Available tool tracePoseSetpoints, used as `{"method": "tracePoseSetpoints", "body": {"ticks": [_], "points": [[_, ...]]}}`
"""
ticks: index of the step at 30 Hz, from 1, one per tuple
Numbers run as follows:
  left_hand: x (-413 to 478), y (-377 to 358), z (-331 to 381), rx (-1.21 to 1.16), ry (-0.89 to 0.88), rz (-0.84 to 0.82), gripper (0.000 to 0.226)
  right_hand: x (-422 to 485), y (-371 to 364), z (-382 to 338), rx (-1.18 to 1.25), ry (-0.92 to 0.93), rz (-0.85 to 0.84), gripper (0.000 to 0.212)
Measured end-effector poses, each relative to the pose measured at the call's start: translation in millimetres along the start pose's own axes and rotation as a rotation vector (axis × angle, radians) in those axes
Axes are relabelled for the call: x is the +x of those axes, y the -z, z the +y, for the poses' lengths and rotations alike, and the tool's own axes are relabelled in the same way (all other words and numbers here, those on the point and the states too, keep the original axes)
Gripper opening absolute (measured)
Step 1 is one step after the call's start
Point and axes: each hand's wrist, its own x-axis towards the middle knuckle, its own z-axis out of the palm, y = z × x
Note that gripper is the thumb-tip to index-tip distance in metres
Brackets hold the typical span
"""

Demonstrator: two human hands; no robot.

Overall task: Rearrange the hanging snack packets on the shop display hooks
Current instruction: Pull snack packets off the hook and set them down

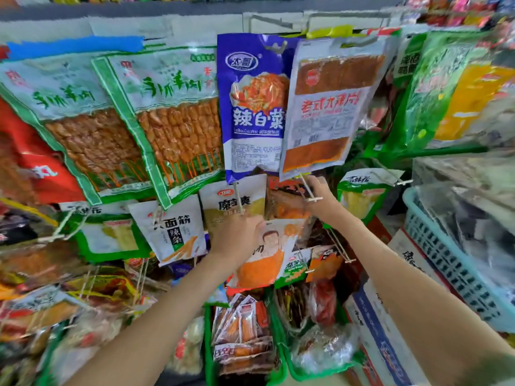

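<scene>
Glossy plastic packets (252,107), metal hooks (308,189).

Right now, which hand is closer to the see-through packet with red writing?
Right. The right hand is just under the see-through packet; the left hand is lower and further left, holding the cartoon-man packet.

Two hands (237,235) (320,196), two skewer packets (83,129) (178,121), one basket (446,260)

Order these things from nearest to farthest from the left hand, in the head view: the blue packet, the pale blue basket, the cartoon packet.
1. Cartoon packet: held by the left hand.
2. Blue packet: hanging above the hand.
3. Pale blue basket: far to the right.
</scene>
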Motion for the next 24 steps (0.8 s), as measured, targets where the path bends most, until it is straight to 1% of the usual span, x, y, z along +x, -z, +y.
{"method": "tracePoseSetpoints", "body": {"ticks": [1,2,4,7,10,17,22,24], "points": [[-3,-2,4,-0.008,0.025,0.000,0.026,2,0,1,-0.049,0.037,-0.003,0.043],[-5,-4,8,-0.001,0.052,0.000,0.026,1,3,3,-0.083,0.058,-0.001,0.041],[-10,-6,17,0.018,0.112,-0.012,0.025,-5,6,5,-0.072,0.051,0.028,0.037],[-21,-8,23,-0.021,0.182,-0.014,0.026,-22,10,12,-0.047,0.100,0.113,0.012],[-31,-6,23,-0.032,0.205,0.001,0.024,-43,18,10,-0.002,0.166,0.120,0.009],[-57,4,12,-0.022,0.204,-0.090,0.022,-85,13,9,-0.040,0.248,-0.042,0.007],[-92,10,-16,-0.074,0.235,-0.146,0.022,-105,-26,-29,-0.113,0.309,-0.177,0.010],[-113,15,-35,-0.118,0.217,-0.157,0.021,-112,-50,-51,-0.127,0.339,-0.227,0.010]]}}
